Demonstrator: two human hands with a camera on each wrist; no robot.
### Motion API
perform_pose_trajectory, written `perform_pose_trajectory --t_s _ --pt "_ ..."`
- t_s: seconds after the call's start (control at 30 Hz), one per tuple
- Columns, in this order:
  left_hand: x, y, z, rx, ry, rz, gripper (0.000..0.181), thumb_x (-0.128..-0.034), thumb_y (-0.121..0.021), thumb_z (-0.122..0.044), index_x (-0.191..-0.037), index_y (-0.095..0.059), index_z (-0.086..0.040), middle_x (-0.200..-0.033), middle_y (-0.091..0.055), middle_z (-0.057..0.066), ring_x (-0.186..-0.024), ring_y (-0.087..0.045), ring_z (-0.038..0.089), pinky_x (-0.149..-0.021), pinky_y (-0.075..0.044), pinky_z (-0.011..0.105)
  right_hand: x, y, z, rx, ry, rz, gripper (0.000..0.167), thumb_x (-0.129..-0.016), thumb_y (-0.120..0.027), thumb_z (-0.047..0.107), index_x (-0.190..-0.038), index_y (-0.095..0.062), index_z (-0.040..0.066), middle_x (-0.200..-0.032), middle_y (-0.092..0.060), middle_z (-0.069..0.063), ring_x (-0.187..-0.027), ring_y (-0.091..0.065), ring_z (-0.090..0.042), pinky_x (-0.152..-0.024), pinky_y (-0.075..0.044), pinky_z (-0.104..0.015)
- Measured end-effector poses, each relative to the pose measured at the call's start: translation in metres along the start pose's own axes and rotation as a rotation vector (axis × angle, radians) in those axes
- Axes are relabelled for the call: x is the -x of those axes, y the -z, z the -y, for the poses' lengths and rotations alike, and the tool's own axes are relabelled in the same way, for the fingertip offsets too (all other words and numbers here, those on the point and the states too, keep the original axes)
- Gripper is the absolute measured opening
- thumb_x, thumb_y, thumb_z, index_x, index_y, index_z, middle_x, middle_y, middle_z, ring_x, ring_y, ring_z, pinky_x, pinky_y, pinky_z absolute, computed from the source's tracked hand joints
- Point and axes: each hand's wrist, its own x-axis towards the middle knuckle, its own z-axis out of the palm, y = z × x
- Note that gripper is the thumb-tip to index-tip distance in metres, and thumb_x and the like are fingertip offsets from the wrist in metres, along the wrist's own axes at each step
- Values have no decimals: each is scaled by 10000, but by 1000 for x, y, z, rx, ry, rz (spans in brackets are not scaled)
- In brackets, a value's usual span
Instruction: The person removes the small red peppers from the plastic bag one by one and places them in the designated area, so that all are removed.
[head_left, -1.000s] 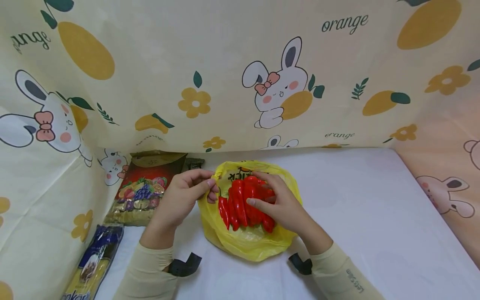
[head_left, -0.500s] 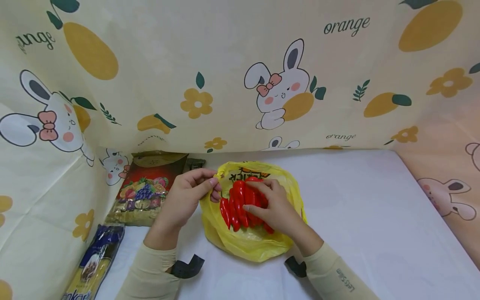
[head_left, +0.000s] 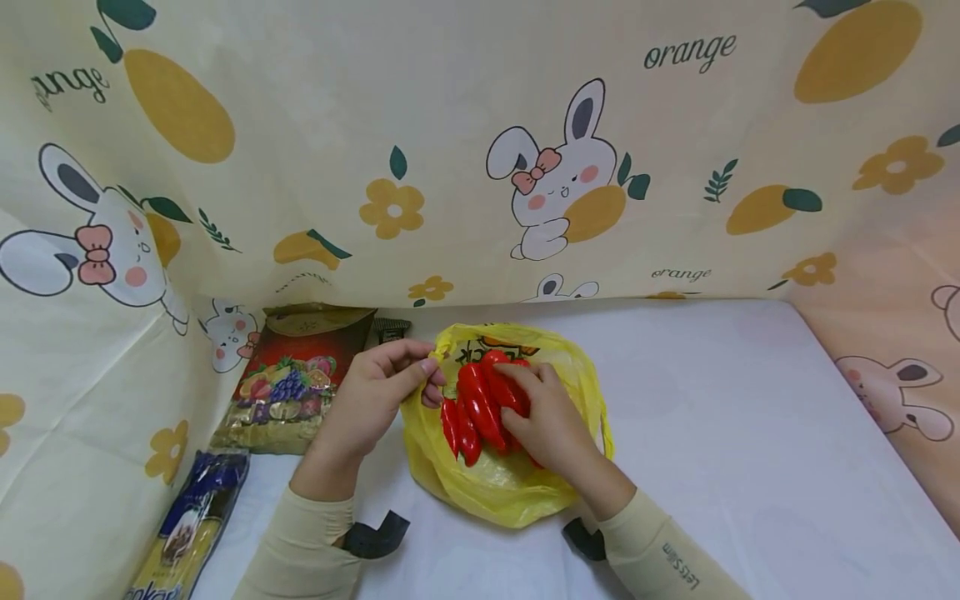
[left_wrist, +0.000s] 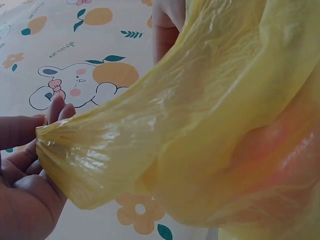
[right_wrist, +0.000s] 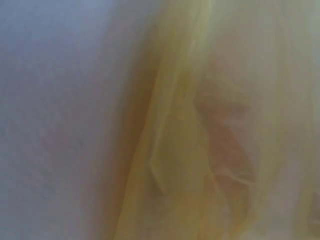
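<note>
The yellow plastic bag (head_left: 517, 500) lies spread with its mouth open, several shiny red peppers (head_left: 480, 404) inside. My left hand (head_left: 367, 396) pinches the bag's left rim between thumb and fingers; in the left wrist view that hand (left_wrist: 30, 185) holds a gathered corner of the bag (left_wrist: 125, 150). Inside the bag, my right hand (head_left: 551, 421) has its fingers and thumb curled round a red pepper at the right of the pile. The right wrist view is blurred, filled mostly by the yellow bag (right_wrist: 175, 140).
A red and gold packet with fruit pictures (head_left: 288, 375) stands at the back left. Nearer, at the left edge, lies a blue and yellow packet (head_left: 183, 533). A small dark item (head_left: 390, 327) sits behind the left hand. Patterned cloth (head_left: 450, 125) hangs around the white tabletop (head_left: 712, 433).
My right hand has moved left and down onto the peppers and closed on one. Some peppers have shifted and tilted. My left hand keeps its pinch on the rim.
</note>
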Motion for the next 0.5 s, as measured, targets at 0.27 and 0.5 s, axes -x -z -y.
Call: perform_pose_trajectory --t_s 0.27,0.5 --pt "0 1 -1 -9 -10 -7 210 -1097 -604 10 -1257 -659 135 -996 -715 216 -810 -733 240 -801 -661 341 1 3 3 -20 0 -36 488 -1002 -772 79 -1473 -671 158 -1263 -590 -118 -1081 -613 -314 -843 -648 -433" --pt "1 2 0 -10 -12 -10 211 -1097 -606 9 -1252 -659 143 -989 -715 217 -808 -736 243 -800 -662 346 2 10 4 -147 4 22 512 -1002 -771 27 -1481 -654 166 -1277 -606 -103 -1097 -606 -311 -816 -644 -419"
